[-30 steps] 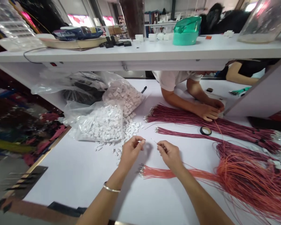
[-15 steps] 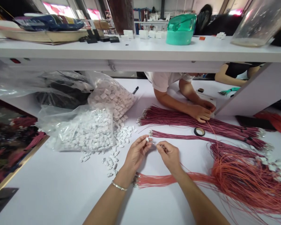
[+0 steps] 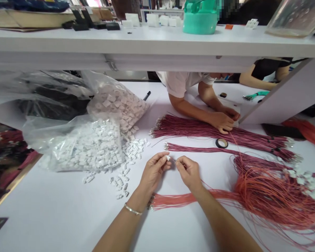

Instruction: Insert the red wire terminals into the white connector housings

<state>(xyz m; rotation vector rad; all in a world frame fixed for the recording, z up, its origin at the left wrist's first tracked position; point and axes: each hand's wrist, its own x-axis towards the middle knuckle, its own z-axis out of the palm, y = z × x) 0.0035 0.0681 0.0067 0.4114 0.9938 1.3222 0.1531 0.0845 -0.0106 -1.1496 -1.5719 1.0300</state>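
Note:
My left hand [image 3: 153,171] pinches a small white plastic connector housing [image 3: 168,158] between thumb and fingers. A short gap to the right, my right hand [image 3: 190,171] is closed in a pinch on the end of a thin wire; its tip is too small to make out, and a reddish strand [image 3: 207,184] trails from behind that hand. Below both hands lies a bundle of orange-red wires [image 3: 173,200] with metal terminals at its left end. Just above them runs a thin bundle of dark red wires [image 3: 191,148].
Loose white housings [image 3: 119,181] spill from a clear bag [image 3: 86,147] on the left. A larger dark red bundle [image 3: 183,126], black tape roll [image 3: 222,143] and tangled orange wires [image 3: 270,189] lie right. Across the table a co-worker's hands [image 3: 223,120] work beneath the shelf [image 3: 147,45].
The view has tilted down and shifted slightly. The connector has turned in my left hand, and my right fingertips, earlier holding a visible wire tip toward it, are now slightly farther away.

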